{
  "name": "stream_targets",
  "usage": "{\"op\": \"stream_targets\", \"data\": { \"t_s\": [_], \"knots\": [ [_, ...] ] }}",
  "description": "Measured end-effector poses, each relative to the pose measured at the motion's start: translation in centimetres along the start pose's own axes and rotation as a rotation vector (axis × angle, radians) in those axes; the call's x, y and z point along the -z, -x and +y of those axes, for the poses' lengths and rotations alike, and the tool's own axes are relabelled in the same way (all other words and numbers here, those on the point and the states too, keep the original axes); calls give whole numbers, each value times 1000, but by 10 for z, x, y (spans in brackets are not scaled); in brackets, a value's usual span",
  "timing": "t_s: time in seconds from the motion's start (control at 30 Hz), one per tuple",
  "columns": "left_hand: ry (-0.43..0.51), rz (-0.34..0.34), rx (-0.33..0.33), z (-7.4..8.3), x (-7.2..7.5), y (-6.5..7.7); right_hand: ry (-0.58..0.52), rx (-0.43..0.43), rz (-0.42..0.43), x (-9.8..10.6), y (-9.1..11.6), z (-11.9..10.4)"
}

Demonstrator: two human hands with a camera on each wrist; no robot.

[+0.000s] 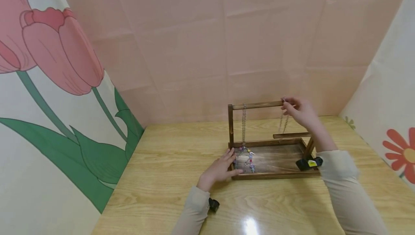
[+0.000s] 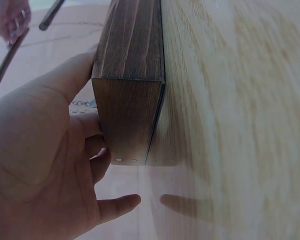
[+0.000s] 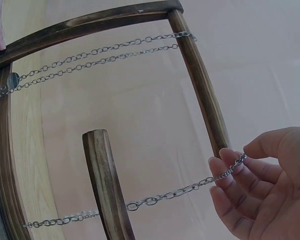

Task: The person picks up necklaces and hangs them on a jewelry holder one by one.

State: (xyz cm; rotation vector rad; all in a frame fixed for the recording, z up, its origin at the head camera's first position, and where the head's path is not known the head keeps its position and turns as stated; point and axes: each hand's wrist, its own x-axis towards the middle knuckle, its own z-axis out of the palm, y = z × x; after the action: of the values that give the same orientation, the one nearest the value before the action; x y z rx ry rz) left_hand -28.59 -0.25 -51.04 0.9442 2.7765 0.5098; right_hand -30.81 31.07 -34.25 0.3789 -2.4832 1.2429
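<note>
A dark wooden jewelry stand has a low tray base, a tall upper bar and a shorter bar at the right. At the tray's left end my left hand holds the rim, with some fingers bent against the wood and one sticking out straight. My right hand pinches a silver chain necklace between thumb and fingers at the upper bar's right end. The chain hangs down behind the shorter bar. Another silver chain loops over the upper bar near its left post.
Colourful beaded jewelry lies in the tray's left part. The stand sits on a light wood-grain table. A pink backdrop rises behind it, with flower-painted panels at both sides.
</note>
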Motion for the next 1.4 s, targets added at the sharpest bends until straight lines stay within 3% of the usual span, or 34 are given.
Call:
{"op": "stream_targets", "data": {
  "t_s": [1.4],
  "knots": [
    [12, -1, -7, -2, -2, -2, 41, 25, -11, -22, -7, -15]
  ]
}}
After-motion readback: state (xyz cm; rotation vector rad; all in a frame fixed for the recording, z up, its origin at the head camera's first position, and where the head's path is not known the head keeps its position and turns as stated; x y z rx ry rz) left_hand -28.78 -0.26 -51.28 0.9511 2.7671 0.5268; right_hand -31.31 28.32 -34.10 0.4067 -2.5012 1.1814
